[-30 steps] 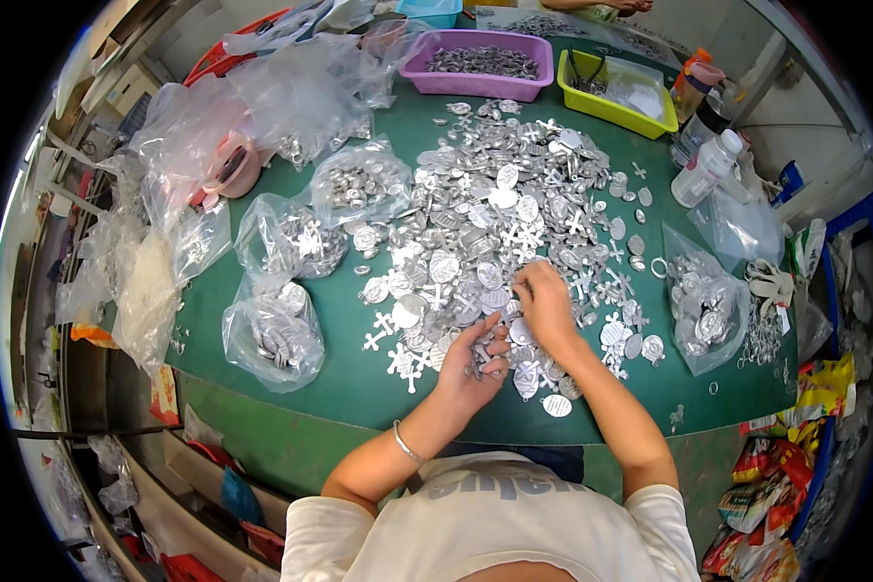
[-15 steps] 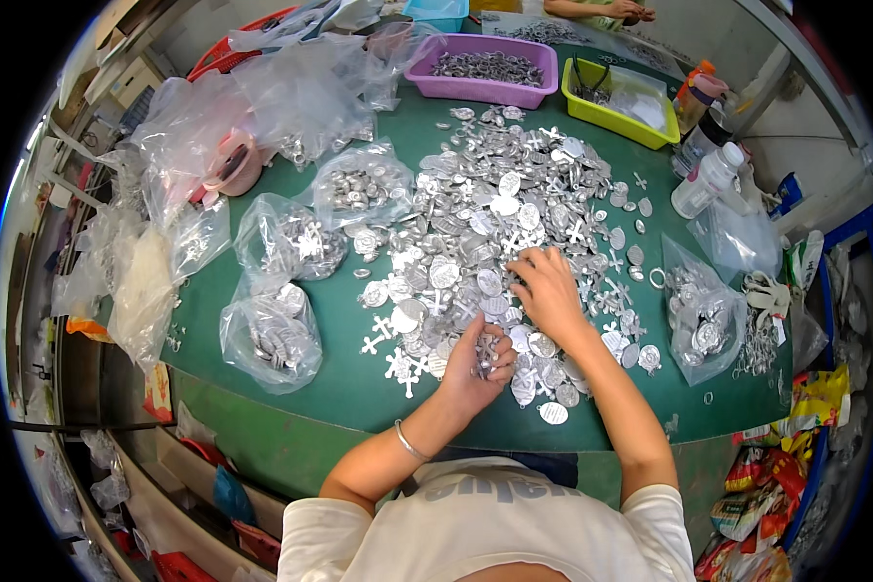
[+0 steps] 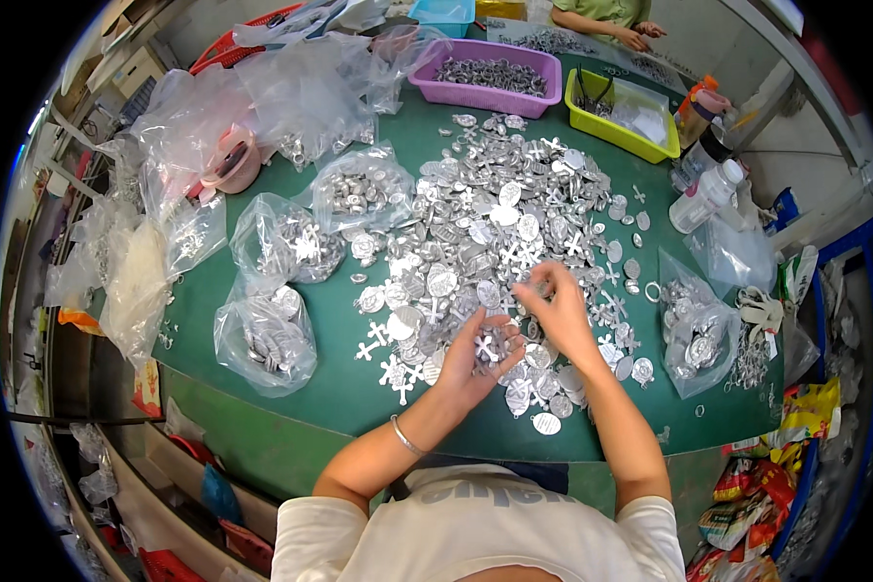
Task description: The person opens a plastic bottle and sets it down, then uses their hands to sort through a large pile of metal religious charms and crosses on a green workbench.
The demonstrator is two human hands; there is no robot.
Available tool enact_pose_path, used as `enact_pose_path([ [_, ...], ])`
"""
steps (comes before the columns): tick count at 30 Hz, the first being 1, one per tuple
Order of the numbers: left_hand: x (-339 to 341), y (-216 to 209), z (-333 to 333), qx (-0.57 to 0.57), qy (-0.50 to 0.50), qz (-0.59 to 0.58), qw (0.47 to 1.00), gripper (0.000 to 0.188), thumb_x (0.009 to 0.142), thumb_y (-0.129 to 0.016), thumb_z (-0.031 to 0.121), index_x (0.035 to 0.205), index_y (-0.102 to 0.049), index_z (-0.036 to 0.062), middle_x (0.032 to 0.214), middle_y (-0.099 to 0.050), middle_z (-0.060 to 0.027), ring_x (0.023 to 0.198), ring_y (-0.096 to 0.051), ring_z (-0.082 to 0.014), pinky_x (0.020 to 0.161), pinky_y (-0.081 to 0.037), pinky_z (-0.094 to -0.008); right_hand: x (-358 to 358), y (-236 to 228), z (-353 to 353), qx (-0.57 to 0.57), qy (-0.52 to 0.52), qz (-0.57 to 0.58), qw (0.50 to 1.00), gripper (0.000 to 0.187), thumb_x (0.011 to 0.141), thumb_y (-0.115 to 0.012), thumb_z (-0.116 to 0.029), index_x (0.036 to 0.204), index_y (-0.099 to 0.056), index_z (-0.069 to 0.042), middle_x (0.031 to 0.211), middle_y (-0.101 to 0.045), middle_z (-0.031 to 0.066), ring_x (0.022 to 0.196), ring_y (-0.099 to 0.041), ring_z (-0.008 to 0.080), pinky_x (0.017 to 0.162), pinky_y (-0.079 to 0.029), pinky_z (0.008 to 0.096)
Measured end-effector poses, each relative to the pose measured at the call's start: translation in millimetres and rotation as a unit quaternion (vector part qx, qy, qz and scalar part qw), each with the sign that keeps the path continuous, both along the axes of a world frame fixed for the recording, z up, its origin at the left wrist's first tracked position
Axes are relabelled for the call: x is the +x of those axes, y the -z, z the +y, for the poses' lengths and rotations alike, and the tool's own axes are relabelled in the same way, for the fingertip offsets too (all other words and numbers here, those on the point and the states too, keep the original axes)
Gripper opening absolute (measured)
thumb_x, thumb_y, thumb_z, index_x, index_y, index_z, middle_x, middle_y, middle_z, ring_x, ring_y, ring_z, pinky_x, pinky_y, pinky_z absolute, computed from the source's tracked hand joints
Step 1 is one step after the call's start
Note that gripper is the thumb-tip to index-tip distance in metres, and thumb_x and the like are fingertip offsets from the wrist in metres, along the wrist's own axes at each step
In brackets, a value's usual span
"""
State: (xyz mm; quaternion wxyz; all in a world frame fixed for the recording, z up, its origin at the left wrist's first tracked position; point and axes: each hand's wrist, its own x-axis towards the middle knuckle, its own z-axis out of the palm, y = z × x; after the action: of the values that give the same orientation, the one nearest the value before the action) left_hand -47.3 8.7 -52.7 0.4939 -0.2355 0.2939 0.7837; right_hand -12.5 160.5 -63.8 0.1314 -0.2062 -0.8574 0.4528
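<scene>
A big heap of silver metal medals and crosses (image 3: 495,209) covers the middle of the green table. My left hand (image 3: 477,367), palm up and cupped over the near side of the heap, holds several small silver pendants, one visibly a cross (image 3: 487,349). Just right of it, my right hand (image 3: 558,308) hovers over the heap with thumb and fingers drawn together. Whatever lies between those fingertips is too small to make out. Loose crosses (image 3: 395,373) lie left of my left hand, and an oval medal (image 3: 546,424) lies at the heap's near edge.
Clear bags of metal pieces stand left (image 3: 272,344) and right (image 3: 696,335). At the back are a purple basket (image 3: 490,97) of small parts and a yellow-green tray (image 3: 623,144) with pliers. A white bottle (image 3: 706,199) stands right. Another person's hands (image 3: 640,37) work across the table.
My right hand has lifted off the heap and drawn its fingers together near my left hand. My left hand has opened wider, showing the pendants in its palm. The other person's hands have shifted.
</scene>
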Motion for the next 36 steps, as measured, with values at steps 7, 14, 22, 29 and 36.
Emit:
enact_pose_path([
  [7,0,19,-6,0.076,0.069,0.015,0.995,0.029,0.093,-0.043,0.035,0.082,-0.05,0.0081,0.065,-0.04,-0.0018,0.055,-0.038,-0.0116,0.043,-0.029,-0.0214,-41,22,-16,0.312,0.141,-0.051,0.938,0.058,0.068,-0.073,-0.033,0.105,-0.046,0.003,0.099,-0.049,0.018,0.096,-0.046,0.031,0.085,-0.033,0.04],
  [14,0,9,-15,0.072,0.086,0.008,0.994,0.023,0.092,-0.046,0.029,0.092,-0.049,0.0063,0.063,-0.032,0.0013,0.053,-0.032,-0.0077,0.039,-0.022,-0.0178,-35,29,-11,0.303,0.057,0.024,0.951,0.035,0.075,-0.066,-0.015,0.102,-0.049,-0.001,0.096,-0.048,0.0179,0.091,-0.048,0.0345,0.079,-0.039,0.0413],
  [22,5,21,-21,0.096,0.067,-0.027,0.993,0.016,0.089,-0.047,0.021,0.095,-0.048,0.0056,0.063,-0.033,0.0016,0.054,-0.032,-0.0079,0.04,-0.024,-0.0184,-35,46,3,0.275,0.035,0.12,0.953,0.022,0.083,-0.051,-0.006,0.104,-0.053,0.001,0.101,-0.054,0.0185,0.088,-0.056,0.0339,0.072,-0.046,0.0369],
  [29,7,22,-24,0.098,0.049,-0.043,0.993,0.014,0.088,-0.048,0.018,0.095,-0.048,0.0058,0.064,-0.034,0.0015,0.055,-0.033,-0.008,0.041,-0.025,-0.0186,-19,40,28,-0.424,0.131,0.145,0.884,0.021,0.089,-0.047,-0.008,0.106,-0.05,0.003,0.089,-0.059,0.011,0.074,-0.058,0.0202,0.064,-0.048,0.0319],
  [36,11,30,-24,0.141,0.049,-0.044,0.988,0.017,0.088,-0.048,0.018,0.098,-0.049,0.0035,0.066,-0.037,0.0003,0.057,-0.036,-0.0091,0.043,-0.027,-0.0195,5,8,21,-0.698,0.067,0.182,0.69,0.021,0.09,-0.049,-0.017,0.103,-0.047,-0.001,0.102,-0.057,0.0163,0.091,-0.057,0.0283,0.079,-0.047,0.0407],
])
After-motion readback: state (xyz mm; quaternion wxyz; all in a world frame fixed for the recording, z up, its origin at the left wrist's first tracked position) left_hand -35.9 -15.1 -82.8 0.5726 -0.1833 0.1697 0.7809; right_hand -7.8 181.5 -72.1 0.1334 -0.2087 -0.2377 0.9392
